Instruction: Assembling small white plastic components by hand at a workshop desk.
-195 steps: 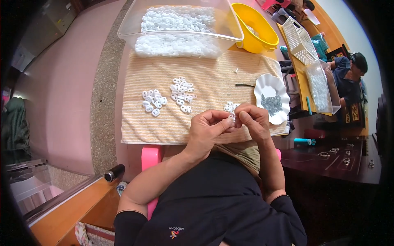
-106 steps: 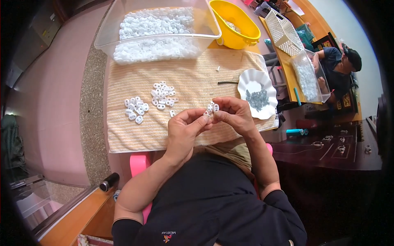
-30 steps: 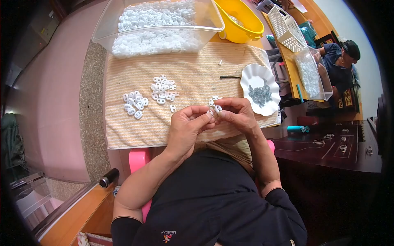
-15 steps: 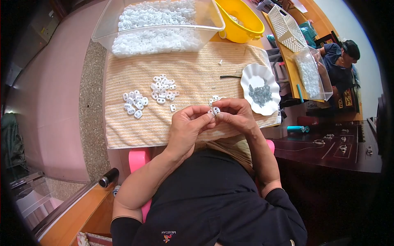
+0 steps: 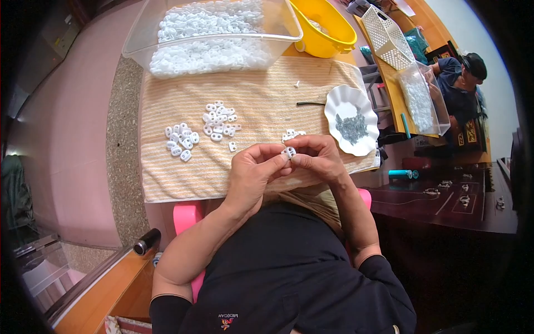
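Left hand (image 5: 251, 170) and right hand (image 5: 322, 158) share a pinching grip on white pieces (image 5: 290, 151), probably for steadiness; dish (image 5: 336, 100) handy at two o'clock.

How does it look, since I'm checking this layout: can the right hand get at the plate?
Probably yes: the plate lies close by, rightward of the right hand, with nothing visible between them. But that hand pinches a white piece, which may need putting down first.

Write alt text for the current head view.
A person's left hand and right hand hold small white pieces close together over a striped towel. Around them are piles of similar pieces, a scalloped white dish of grey bits and a clear bin of more pieces.
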The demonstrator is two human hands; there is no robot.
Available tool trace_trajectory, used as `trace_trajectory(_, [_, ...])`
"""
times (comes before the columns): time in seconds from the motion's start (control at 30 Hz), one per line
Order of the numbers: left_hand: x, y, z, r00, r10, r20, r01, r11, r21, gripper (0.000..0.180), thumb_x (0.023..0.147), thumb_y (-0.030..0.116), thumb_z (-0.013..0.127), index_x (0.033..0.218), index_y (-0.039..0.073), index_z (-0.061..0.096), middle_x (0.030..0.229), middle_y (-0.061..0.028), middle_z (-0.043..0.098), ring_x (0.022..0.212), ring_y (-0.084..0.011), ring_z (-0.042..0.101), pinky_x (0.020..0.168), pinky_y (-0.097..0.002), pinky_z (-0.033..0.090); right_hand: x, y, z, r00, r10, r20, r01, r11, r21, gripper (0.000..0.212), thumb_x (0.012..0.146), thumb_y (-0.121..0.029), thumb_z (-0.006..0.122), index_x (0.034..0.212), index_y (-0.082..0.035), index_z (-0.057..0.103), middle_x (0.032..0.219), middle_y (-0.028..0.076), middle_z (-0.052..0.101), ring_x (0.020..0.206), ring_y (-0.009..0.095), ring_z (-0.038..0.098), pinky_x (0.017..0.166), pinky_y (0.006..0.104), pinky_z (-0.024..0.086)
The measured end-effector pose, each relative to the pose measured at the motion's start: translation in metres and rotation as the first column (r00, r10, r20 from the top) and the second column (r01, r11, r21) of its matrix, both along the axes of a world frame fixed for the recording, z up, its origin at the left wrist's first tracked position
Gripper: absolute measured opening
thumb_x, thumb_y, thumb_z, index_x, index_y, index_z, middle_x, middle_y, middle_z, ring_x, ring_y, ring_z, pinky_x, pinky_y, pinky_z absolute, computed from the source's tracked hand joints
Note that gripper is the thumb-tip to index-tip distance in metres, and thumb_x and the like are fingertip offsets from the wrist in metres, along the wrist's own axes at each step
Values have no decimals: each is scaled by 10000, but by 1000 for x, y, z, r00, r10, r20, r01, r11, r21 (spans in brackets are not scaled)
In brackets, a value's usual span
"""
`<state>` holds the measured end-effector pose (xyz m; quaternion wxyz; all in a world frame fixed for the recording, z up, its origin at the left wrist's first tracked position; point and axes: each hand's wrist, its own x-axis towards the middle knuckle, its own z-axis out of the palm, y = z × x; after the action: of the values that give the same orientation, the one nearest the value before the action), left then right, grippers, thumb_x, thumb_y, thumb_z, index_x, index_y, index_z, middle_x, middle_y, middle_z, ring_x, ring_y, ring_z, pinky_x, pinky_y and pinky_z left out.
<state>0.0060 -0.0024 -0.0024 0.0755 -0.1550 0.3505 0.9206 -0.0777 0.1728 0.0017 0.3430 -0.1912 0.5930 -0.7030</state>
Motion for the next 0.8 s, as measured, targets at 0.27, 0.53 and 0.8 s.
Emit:
trace_trajectory(0.27, [-1, -1, 3, 999, -23, 36, 22, 999, 28, 136, 857, 23, 657, 984, -17, 630, 898, -94, 673, 751, -142, 647, 702, -248, 553, 1, 0, -1, 997, -11, 82, 13, 1000, -23, 305, 848, 4, 662, 1143, 58, 603, 1010, 115, 675, 910, 159, 654, 812, 283, 537])
trace_trajectory(0.53, [-2, -2, 4, 996, -55, 65, 49, 995, 83, 158, 856, 18, 655, 1005, -17, 620, 895, -99, 672, 748, -145, 648, 698, -252, 552, 2, 3, -5, 993, -15, 115, 19, 999, -34, 301, 840, 36, 647, 1136, 65, 601, 1002, 131, 675, 899, 176, 658, 807, 295, 539])
trace_trajectory(0.8, [-1, -4, 7, 992, -68, 103, 57, 993, 99, 157, 864, 29, 650, 1010, -17, 616, 902, -106, 673, 744, -147, 650, 699, -252, 552, 4, 1, -4, 985, -41, 165, 49, 998, -40, 303, 828, 37, 657, 1124, 74, 602, 991, 144, 675, 868, 187, 666, 774, 300, 551])
